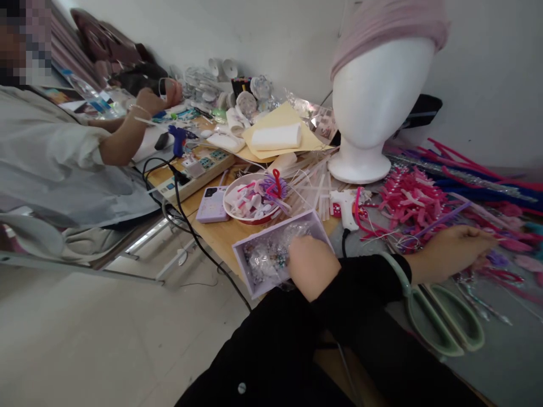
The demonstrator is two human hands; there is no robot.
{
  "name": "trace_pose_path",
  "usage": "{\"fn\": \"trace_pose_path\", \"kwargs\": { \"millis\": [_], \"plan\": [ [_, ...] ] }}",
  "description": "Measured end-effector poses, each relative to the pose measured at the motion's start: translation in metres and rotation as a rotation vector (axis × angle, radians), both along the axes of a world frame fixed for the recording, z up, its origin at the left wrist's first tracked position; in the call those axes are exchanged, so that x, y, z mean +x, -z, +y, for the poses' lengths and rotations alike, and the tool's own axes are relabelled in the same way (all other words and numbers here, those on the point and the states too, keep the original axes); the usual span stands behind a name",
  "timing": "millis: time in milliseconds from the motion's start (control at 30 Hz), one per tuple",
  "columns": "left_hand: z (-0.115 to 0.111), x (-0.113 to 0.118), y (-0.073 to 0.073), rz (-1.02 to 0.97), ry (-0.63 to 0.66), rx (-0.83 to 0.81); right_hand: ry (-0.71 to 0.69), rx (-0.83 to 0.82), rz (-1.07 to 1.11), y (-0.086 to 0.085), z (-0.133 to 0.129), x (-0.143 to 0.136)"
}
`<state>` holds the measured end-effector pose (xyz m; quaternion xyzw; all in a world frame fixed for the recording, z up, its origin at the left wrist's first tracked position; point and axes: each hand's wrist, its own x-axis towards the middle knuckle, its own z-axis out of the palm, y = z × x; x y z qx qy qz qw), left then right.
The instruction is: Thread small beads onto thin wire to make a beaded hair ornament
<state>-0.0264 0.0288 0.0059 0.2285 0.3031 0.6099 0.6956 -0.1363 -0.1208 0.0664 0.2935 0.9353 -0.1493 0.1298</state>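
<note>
Box point(265, 236) at the counter's point(217, 240) edge, near the bowl point(248, 221), is dipped into by one hand point(314, 265), grip hidden! Near pink pieces point(409, 198), the bangled hand point(452, 253) is seen, hold unclear.

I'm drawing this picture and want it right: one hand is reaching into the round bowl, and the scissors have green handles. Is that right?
Not quite. The head view shows that hand in the lilac rectangular box, not the round bowl. The scissors do have green handles.
</note>
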Motion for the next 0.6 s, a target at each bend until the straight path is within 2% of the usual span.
{"fn": "trace_pose_path", "kwargs": {
  "millis": [300,533,600],
  "plan": [
    [0.001,-0.001,-0.001,0.047,0.015,-0.021,-0.142,-0.025,0.052,0.015,0.021,0.001],
    [-0.001,-0.002,-0.006,0.017,0.029,-0.062,-0.24,-0.054,0.074,0.019,0.028,0.002],
    [-0.003,-0.003,-0.007,0.004,-0.011,-0.047,-0.264,-0.065,0.076,0.021,0.029,0.002]
  ]
}}
